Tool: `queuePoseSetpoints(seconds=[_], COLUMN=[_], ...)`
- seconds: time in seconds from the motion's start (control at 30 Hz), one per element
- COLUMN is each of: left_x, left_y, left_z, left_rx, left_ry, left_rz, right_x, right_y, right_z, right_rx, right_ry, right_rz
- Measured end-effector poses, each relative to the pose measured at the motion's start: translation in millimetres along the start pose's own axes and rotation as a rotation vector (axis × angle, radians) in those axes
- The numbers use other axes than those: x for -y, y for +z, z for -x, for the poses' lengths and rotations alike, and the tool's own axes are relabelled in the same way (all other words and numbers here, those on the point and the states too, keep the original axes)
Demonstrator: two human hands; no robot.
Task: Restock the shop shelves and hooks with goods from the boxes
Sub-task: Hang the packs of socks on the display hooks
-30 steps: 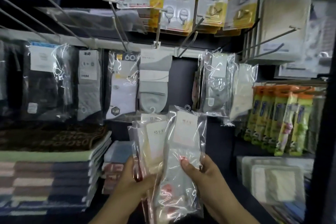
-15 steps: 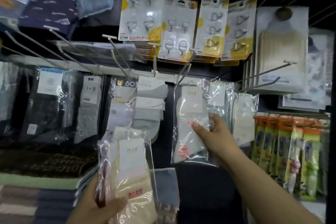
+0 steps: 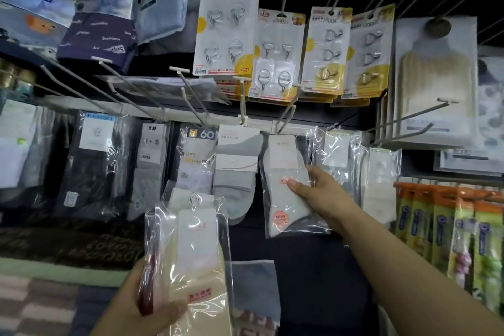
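Clear plastic sleeves wrap every sock pack, so I expect light, limp, slippery items that crinkle and slide under grip. My right hand (image 3: 313, 188) pinches the white sock pack (image 3: 286, 185) at mid-height, thumb on the front film, with its top edge raised to the display hook (image 3: 286, 114) beneath the rail (image 3: 136, 112). My left hand (image 3: 152, 308) grips the remaining packs (image 3: 196, 259) low down, thumb across the front; the cream pack faces me. I judge the best hold to be near the stiff card header, where the film buckles least and the hanger can be steered.

Limits of view:
- Whether the hanger sits on the hook cannot be determined; the header hides it.
- Count of packs in the left stack is unclear.
- Label print is unreadable.
- No box is in view.
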State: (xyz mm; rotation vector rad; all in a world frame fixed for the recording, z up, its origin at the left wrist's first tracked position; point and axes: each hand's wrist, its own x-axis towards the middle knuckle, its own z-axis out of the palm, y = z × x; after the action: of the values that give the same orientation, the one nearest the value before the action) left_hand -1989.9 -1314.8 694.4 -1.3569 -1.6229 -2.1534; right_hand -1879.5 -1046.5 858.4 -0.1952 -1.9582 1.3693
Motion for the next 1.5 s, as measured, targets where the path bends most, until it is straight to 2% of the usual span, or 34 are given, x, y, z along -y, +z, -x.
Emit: queuePoseSetpoints(seconds=[0.23,0.27,0.33,0.4,0.43,0.47,0.53,0.6,0.7,0.83,0.93,1.03,1.2,1.33,1.5], left_x=[-3,-5,-6,-2,-1,1,1,2,3,6,5,7,10,8,11], left_y=[0,2,4,6,8,11,19,24,27,27,30,31,27,23,17], left_z=[1,0,1,3,5,6,9,11,14,18,20,21,20,19,16], left_rx=[-0.039,-0.033,0.003,-0.027,-0.049,-0.051,-0.042,-0.031,0.021,0.052,0.073,0.095,0.111,0.063,0.003], left_ry=[-0.151,-0.170,-0.191,-0.219,-0.229,-0.233,-0.238,-0.254,-0.273,-0.304,-0.299,-0.283,-0.279,-0.274,-0.278], left_rz=[0.036,0.047,0.057,0.084,0.091,0.096,0.100,0.104,0.077,0.086,0.072,0.083,0.130,0.197,0.182], right_x=[-28,-33,-44,-50,-52,-53,-52,-54,-42,-11,6,13,14,15,32], right_y=[4,5,8,18,26,36,56,70,75,74,81,88,89,78,48], right_z=[-1,0,6,28,43,60,86,97,91,74,68,63,56,51,42], right_rx=[0.009,-0.025,-0.212,-0.402,-0.389,-0.302,-0.061,0.062,0.021,0.041,0.113,0.220,0.156,0.090,-0.065], right_ry=[0.017,0.019,-0.040,-0.202,-0.281,-0.320,-0.304,-0.292,-0.392,-0.460,-0.390,-0.256,-0.178,-0.174,-0.137], right_rz=[-0.031,0.023,0.283,0.529,0.523,0.461,0.350,0.345,0.351,0.493,0.519,0.438,0.291,0.307,0.230])
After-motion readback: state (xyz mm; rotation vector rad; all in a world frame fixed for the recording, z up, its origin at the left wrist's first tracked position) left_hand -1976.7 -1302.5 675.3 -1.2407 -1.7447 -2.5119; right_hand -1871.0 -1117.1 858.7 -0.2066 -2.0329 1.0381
